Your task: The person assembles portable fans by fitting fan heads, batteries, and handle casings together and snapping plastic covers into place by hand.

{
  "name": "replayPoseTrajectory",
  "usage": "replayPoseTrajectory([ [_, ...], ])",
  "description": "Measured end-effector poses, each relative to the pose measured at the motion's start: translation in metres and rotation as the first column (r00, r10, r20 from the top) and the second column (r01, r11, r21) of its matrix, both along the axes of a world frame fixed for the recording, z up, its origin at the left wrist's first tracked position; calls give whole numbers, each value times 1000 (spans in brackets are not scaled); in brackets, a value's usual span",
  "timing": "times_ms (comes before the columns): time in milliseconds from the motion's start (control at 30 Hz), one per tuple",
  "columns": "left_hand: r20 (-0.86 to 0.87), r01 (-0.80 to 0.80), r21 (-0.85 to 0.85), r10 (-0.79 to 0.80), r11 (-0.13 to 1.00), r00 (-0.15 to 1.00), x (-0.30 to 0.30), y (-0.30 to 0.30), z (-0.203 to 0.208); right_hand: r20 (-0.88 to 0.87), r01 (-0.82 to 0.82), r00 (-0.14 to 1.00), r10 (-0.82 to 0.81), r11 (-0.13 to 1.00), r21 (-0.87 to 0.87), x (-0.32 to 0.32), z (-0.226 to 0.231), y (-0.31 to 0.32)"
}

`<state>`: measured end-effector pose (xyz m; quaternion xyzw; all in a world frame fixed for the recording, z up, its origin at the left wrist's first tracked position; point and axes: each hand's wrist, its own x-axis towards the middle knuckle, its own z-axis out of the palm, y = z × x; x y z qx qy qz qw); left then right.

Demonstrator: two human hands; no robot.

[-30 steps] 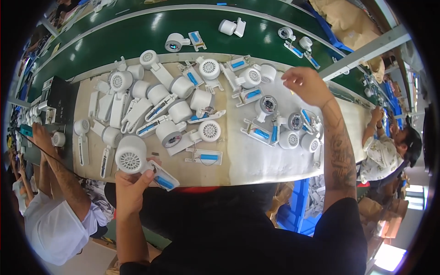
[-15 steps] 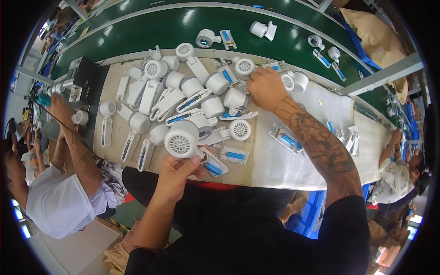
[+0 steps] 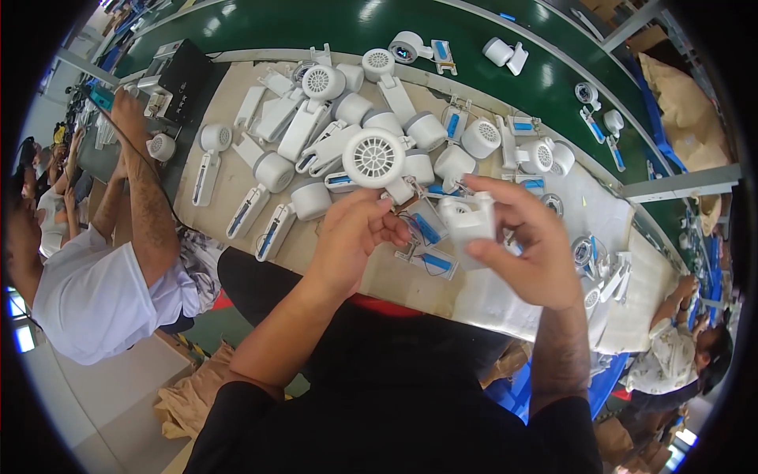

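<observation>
My left hand (image 3: 349, 241) is closed round the neck of a white handheld fan (image 3: 374, 158), its round grille facing up. Beside those fingers is an open handle part with a blue battery (image 3: 427, 228) and thin wires; whether it belongs to the held fan I cannot tell. My right hand (image 3: 541, 257) grips a white plastic housing part (image 3: 471, 227) between thumb and fingers, a little right of the fan. Another open handle piece with a blue battery (image 3: 437, 261) lies on the table below the two hands.
Several white fans (image 3: 304, 130) are heaped on the pale worktable (image 3: 245, 79). More fan parts (image 3: 604, 272) lie at its right. Beyond runs a green conveyor (image 3: 332, 25) carrying a few fans. A co-worker's arm (image 3: 150, 197) reaches toward a black box-shaped device (image 3: 185, 79) at left.
My right hand has come back from the far side of the heap, now holding a white housing part. The fan in my left hand has shifted within the view, which has also turned.
</observation>
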<state>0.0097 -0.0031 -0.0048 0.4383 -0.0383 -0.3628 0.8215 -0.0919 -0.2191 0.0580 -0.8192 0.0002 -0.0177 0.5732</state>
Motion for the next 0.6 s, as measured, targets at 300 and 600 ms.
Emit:
replayPoseTrajectory([
  [300, 143, -70, 114, 53, 991, 988, -18, -10, 10, -190, 230, 964, -186, 942, 244, 18, -28, 38],
  [600, -27, 46, 68, -44, 997, 999, -1, -6, 12, 252, 411, 898, -360, 891, -194, 22, -34, 39],
])
